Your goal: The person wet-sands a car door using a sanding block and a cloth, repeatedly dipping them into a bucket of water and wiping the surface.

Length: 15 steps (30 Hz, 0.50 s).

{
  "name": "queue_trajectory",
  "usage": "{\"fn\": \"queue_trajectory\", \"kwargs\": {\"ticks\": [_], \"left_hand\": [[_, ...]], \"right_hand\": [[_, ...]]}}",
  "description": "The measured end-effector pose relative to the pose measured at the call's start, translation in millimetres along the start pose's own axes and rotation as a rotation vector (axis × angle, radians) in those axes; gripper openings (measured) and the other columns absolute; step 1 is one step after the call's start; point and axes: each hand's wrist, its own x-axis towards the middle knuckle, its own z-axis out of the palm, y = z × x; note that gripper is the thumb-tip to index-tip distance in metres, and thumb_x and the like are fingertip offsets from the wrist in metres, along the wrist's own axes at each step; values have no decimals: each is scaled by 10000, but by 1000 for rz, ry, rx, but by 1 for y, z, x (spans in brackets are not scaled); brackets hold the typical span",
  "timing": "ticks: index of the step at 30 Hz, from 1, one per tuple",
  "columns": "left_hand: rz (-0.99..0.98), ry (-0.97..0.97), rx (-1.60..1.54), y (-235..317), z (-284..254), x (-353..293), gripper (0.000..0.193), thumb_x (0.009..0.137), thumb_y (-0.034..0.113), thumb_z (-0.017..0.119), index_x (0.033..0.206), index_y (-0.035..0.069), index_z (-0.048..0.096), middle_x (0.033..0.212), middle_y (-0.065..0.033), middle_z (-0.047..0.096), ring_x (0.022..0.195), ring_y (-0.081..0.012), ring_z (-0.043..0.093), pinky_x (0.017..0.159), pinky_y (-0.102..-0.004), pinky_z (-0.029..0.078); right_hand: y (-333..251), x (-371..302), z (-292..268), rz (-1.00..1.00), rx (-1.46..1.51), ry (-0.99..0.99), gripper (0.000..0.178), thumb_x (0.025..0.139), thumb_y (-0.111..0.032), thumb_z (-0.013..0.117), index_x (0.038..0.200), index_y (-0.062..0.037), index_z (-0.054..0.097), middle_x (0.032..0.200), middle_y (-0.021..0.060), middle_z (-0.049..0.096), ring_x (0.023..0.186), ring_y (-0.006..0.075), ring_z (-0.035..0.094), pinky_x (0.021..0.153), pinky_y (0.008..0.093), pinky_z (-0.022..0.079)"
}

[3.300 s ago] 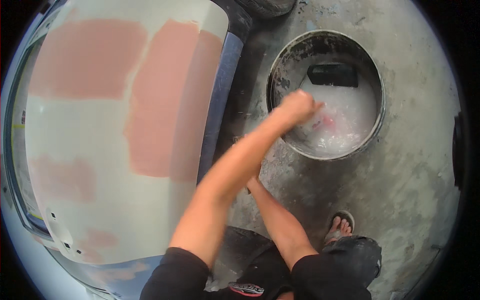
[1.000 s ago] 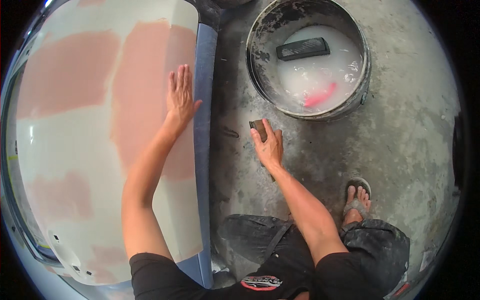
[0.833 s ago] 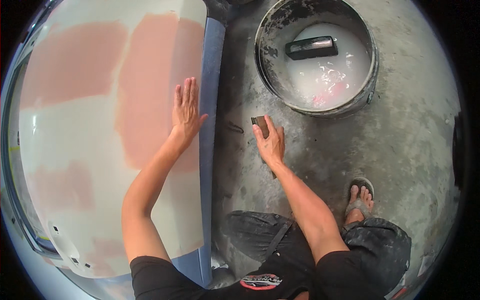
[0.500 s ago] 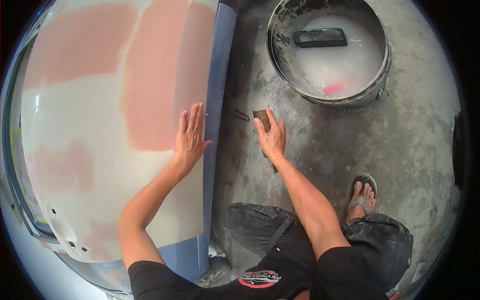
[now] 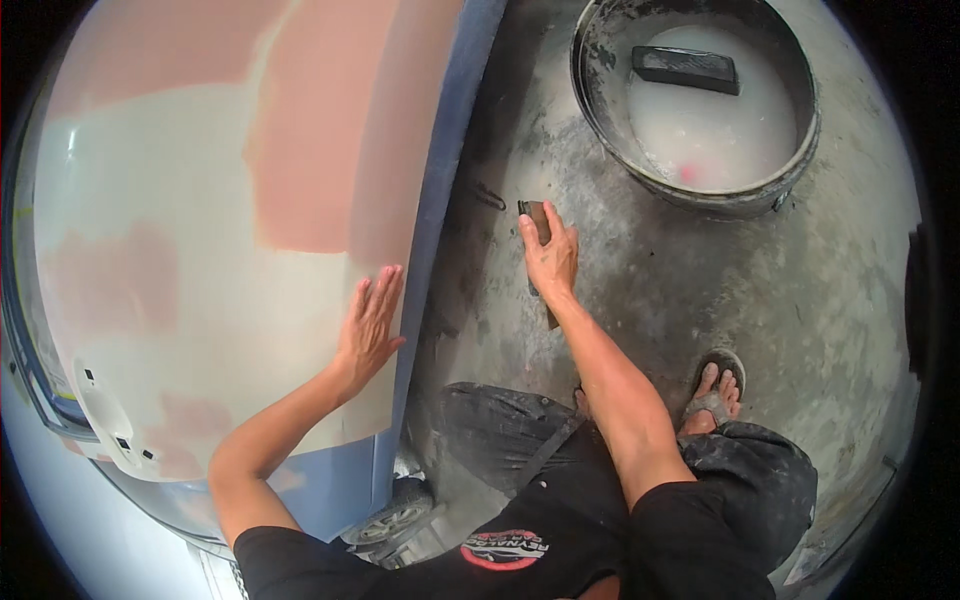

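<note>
My left hand (image 5: 368, 330) lies flat on a car body panel (image 5: 290, 345), near its right edge. Its fingers are stretched out and it holds nothing. Cream paint covers the panel, with several pinkish patches; the largest patch (image 5: 320, 150) ends just beyond my fingertips. Over the floor, right of the panel, my right hand (image 5: 555, 262) is closed around a long, narrow brown sanding block (image 5: 541, 217). The block's far end shows past my fingers and its near end sticks out beside my wrist; my hand hides the middle.
A dark bucket (image 5: 640, 180) of cloudy water stands at the far right. A black block (image 5: 685, 68) and something pink (image 5: 688, 173) are in it. A small dark loop (image 5: 489, 196) lies on the stained concrete floor (image 5: 660, 290). My sandalled foot (image 5: 714, 395) is at the right.
My left hand has slid nearer along the panel, off the large pinkish patch onto cream paint. My right hand keeps its grip on the block. The whole view has shifted slightly.
</note>
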Motion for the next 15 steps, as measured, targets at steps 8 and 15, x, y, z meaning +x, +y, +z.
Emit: {"fn": "queue_trajectory", "kwargs": {"ticks": [8, 15], "left_hand": [[-61, 202, -216, -58, -19, 50, 1122, 823, 672, 678, 1642, 49, 232, 1733, -102, 161, 1610, -245, 90, 1257, -609, 75], [-241, 677, -258, -176, -69, 222, 1051, 848, 552, 728, 1625, 25, 257, 1721, -117, 189, 1606, -257, 104, 1268, -597, 49]], "right_hand": [[3, 7, 1, -25, 4, 46, 745, 946, -653, 597, 1517, -180, 523, 1102, 207, 558, 1056, 382, 593, 938, 475, 486], [-2, -2, 1, -56, 1, 73, 747, 947, -658, 591, 1520, -184, 519, 1119, 197, 552, 1061, 375, 593, 944, 471, 488]]}}
